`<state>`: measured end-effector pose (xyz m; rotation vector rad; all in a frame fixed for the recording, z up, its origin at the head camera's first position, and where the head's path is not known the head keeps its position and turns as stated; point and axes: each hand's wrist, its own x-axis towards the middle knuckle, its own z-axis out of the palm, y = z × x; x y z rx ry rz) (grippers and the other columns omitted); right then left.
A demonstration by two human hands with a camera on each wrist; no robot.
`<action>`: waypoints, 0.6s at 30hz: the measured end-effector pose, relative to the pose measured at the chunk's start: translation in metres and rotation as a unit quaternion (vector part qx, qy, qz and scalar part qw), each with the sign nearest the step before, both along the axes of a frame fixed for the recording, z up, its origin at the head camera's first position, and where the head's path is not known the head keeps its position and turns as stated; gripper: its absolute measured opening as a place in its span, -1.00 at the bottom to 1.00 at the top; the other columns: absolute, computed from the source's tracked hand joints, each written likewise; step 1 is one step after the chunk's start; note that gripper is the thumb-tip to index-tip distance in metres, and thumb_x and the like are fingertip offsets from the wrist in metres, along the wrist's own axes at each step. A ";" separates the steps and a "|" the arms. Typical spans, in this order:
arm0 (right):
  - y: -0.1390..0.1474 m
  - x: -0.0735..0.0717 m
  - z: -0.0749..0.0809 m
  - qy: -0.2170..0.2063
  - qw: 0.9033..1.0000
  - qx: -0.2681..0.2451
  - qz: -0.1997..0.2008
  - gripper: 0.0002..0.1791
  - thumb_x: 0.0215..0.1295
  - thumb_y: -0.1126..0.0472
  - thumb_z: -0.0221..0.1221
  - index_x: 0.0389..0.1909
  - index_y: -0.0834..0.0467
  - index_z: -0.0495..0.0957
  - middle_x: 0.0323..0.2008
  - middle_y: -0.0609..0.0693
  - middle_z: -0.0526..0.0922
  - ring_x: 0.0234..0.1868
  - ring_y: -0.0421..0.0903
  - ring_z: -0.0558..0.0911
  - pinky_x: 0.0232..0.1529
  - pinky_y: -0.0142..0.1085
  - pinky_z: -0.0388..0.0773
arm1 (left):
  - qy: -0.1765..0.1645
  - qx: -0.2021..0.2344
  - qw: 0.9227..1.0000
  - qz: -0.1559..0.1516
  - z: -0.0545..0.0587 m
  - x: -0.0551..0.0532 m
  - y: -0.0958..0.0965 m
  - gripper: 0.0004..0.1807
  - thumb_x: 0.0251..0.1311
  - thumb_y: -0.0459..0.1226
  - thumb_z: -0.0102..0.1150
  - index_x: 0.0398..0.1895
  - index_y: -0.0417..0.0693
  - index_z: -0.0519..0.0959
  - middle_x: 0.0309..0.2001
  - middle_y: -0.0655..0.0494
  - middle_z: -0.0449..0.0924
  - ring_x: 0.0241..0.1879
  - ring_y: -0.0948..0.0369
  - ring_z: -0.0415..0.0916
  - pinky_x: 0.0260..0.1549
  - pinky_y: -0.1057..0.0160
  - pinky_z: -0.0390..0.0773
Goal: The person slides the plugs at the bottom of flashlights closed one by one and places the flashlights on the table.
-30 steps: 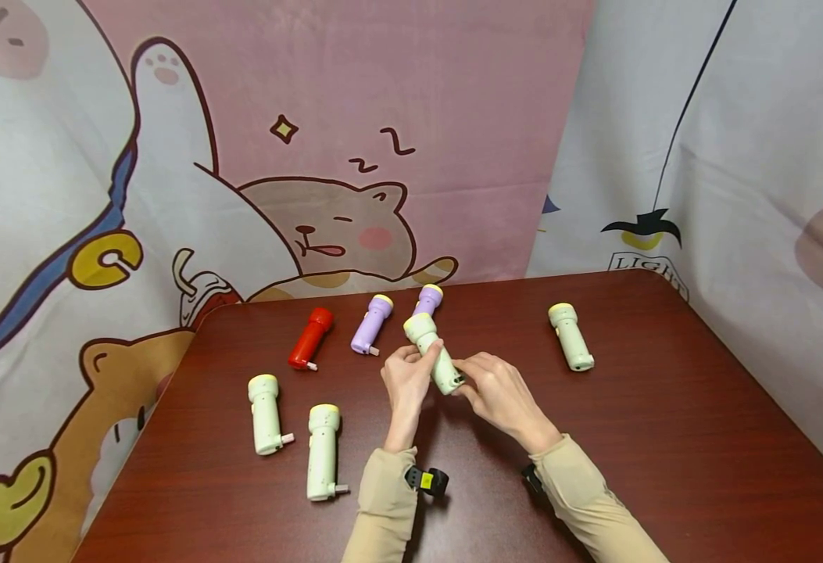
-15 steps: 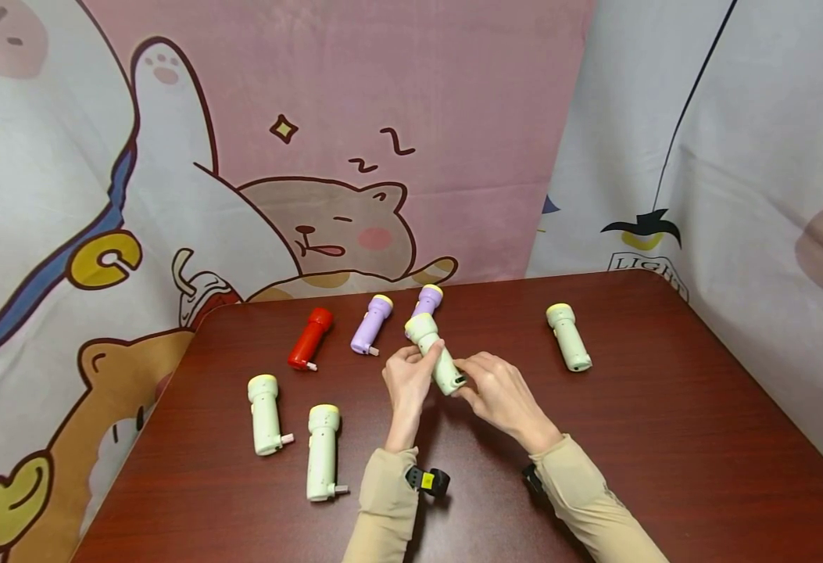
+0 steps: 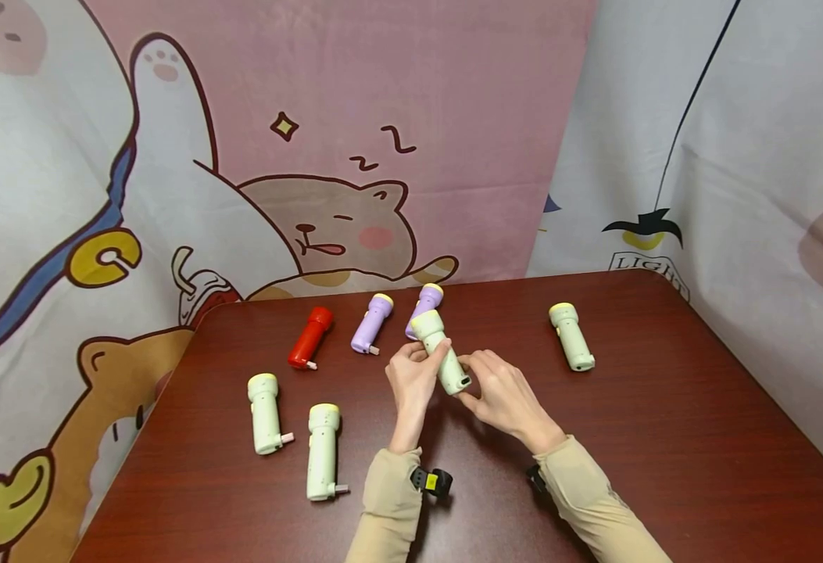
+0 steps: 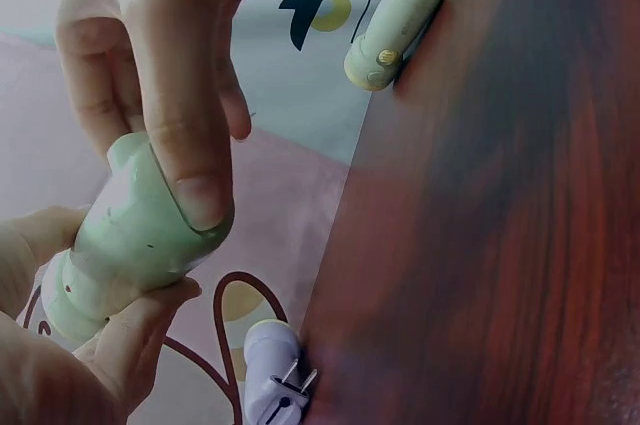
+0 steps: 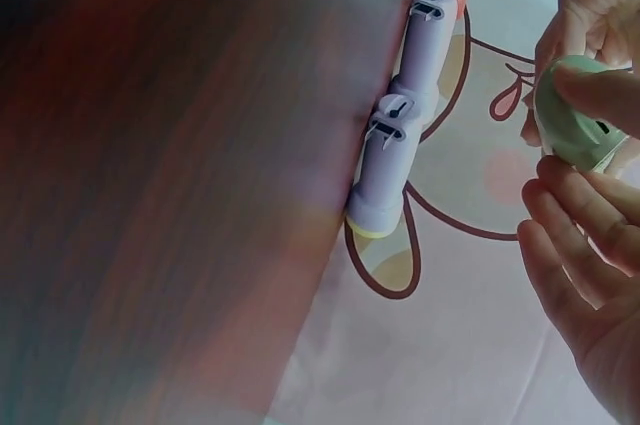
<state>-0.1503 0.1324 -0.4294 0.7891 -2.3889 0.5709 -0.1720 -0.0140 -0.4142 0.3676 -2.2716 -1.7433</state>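
Note:
A pale green flashlight (image 3: 428, 326) with a yellow rim is held tilted over the middle of the table, a dark slot showing in its tail end. My left hand (image 3: 411, 379) grips its body, thumb across the top side. At the tail end, my right hand (image 3: 506, 391) pinches the flashlight. In the left wrist view, a fingertip of the right hand presses on the end of the green flashlight (image 4: 125, 235). The right wrist view has the thumb over the green end (image 5: 570, 130) and the other fingers below it.
Behind the hands lie two purple flashlights (image 3: 372, 324) and a red flashlight (image 3: 310, 338). Two green flashlights (image 3: 266, 414) lie at the left, with plug prongs sticking out sideways. Another green flashlight (image 3: 571, 336) lies at the right. A patterned cloth (image 3: 488, 156) hangs behind the table (image 3: 650, 407).
Both hands have shifted slightly right with the green flashlight. Its tail end has turned a little, so the dark slot shows more clearly. The flashlights on the table stay put.

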 end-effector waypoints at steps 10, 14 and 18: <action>0.018 -0.001 0.004 -0.046 0.998 0.015 0.025 -0.39 -0.14 0.17 0.49 0.01 0.17 0.53 -0.17 -0.01 0.64 -0.13 -0.13 0.60 -0.20 -0.21 0.58 | -0.004 0.036 0.999 -0.023 0.001 0.000 0.005 -0.57 -0.13 -0.01 0.44 -0.37 -0.20 0.67 -0.45 -0.07 0.74 -0.62 0.37 0.52 -0.64 0.38 0.53; 0.034 -0.005 0.008 -0.050 0.998 0.024 0.043 -0.37 -0.13 0.15 0.48 0.05 0.17 0.52 -0.13 0.00 0.62 -0.09 -0.12 0.60 -0.15 -0.20 0.57 | 0.002 0.038 0.999 -0.031 0.001 0.001 0.007 -0.58 -0.14 -0.02 0.45 -0.39 -0.20 0.66 -0.46 -0.07 0.73 -0.62 0.38 0.51 -0.64 0.38 0.52; 0.059 -0.016 0.014 -0.041 0.999 0.018 0.022 -0.45 -0.07 0.13 0.44 0.01 0.17 0.56 -0.15 0.00 0.64 -0.10 -0.08 0.62 -0.14 -0.17 0.57 | 0.005 0.029 0.999 -0.032 0.002 0.001 0.008 -0.59 -0.16 -0.03 0.46 -0.39 -0.19 0.67 -0.45 -0.08 0.73 -0.58 0.36 0.53 -0.59 0.39 0.51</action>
